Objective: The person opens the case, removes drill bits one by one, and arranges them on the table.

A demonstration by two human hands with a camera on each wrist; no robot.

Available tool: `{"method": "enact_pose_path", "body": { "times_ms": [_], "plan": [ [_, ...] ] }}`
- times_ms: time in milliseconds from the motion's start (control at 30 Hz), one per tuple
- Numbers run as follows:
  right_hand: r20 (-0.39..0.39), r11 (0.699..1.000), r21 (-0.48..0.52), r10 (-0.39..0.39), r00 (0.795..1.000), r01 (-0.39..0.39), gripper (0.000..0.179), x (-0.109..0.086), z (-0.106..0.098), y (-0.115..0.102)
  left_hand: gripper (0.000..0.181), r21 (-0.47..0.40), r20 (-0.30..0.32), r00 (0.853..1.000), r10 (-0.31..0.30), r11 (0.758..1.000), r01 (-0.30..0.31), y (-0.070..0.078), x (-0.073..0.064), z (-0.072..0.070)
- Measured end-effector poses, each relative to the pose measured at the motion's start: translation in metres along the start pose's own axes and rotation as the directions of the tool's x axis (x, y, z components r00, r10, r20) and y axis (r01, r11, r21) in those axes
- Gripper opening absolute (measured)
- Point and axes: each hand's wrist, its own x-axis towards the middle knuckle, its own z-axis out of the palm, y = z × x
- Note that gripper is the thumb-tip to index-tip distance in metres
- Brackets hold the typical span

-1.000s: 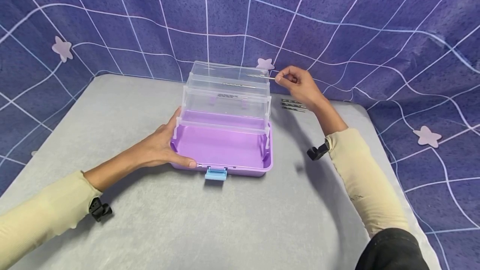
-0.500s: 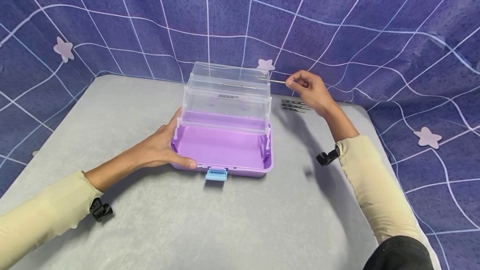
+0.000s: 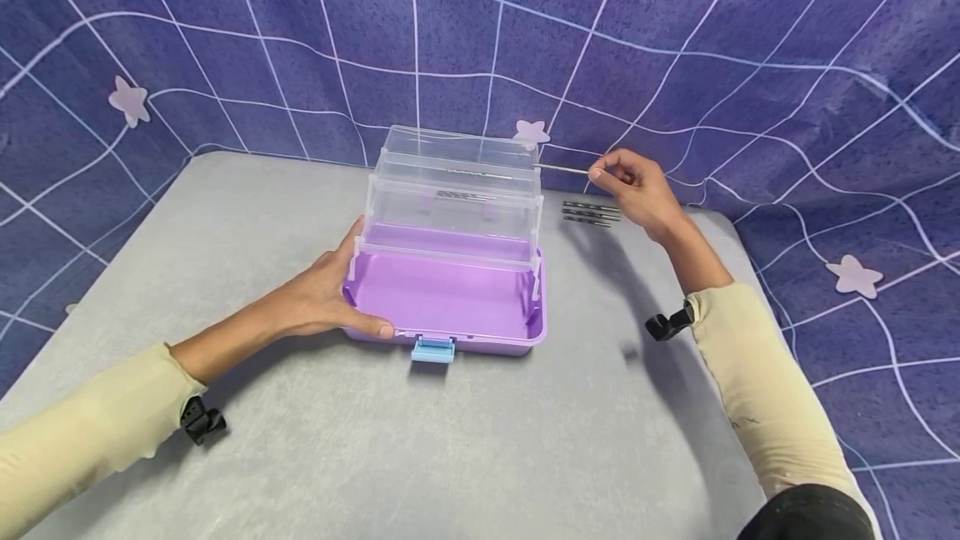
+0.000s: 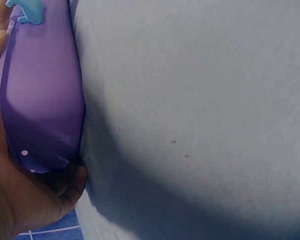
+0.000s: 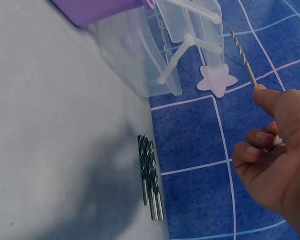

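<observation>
In the head view my left hand (image 3: 318, 294) grips the left end of an open purple toolbox (image 3: 495, 347), its thumb along the front rim. The left wrist view has its fingers curled round the box's end. My right hand (image 3: 636, 192) pinches a thin drill bit (image 3: 562, 168) by one end, right of the raised clear trays (image 3: 450, 142). In the right wrist view the fluted tip of that drill bit (image 5: 243, 56) points away from the fingers, apart from the trays. More slim bits (image 3: 478, 173) show through the clear trays.
Several dark drill bits (image 3: 591, 213) lie side by side on the grey table (image 3: 450, 448), right of the toolbox near the back edge. A blue latch (image 3: 433, 350) hangs on the box front. Behind stands a blue patterned curtain (image 3: 480, 32) with stars.
My right hand has moved to the right and slightly down, drawing the pinched drill bit away from the trays. The left hand and the toolbox stay in place.
</observation>
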Motion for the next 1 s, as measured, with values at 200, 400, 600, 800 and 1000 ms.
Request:
{"method": "enact_pose_path", "body": {
  "times_ms": [200, 400, 600, 800, 1000],
  "plan": [
    [-0.016, 1.0, -0.002, 0.005, 1.0, -0.006, 0.009, -0.006, -0.008, 0.008, 0.168, 0.011, 0.0, 1.0, -0.026, 1.0, 0.026, 0.0, 0.0, 0.0],
    [-0.024, 1.0, 0.006, 0.026, 0.999, -0.026, 0.016, -0.013, -0.016, 0.017, 0.169, 0.015, -0.002, 1.0, -0.02, 1.0, 0.02, 0.0, 0.0, 0.0],
    [-0.019, 0.998, -0.031, 0.063, 0.998, -0.063, 0.023, -0.021, -0.021, 0.031, 0.169, 0.02, -0.012, 1.0, -0.019, 1.0, 0.02, 0.001, -0.001, 0.0],
    [-0.019, 0.994, -0.052, 0.097, 0.995, -0.098, 0.025, -0.028, -0.025, 0.055, 0.169, 0.022, -0.008, 1.0, -0.016, 1.0, 0.016, 0.0, 0.0, 0.0],
    [-0.012, 0.989, -0.09, 0.118, 0.993, -0.118, 0.023, -0.034, -0.024, 0.08, 0.169, 0.033, -0.005, 1.0, -0.014, 0.999, 0.014, 0.0, 0.0, 0.0]
  ]
}}
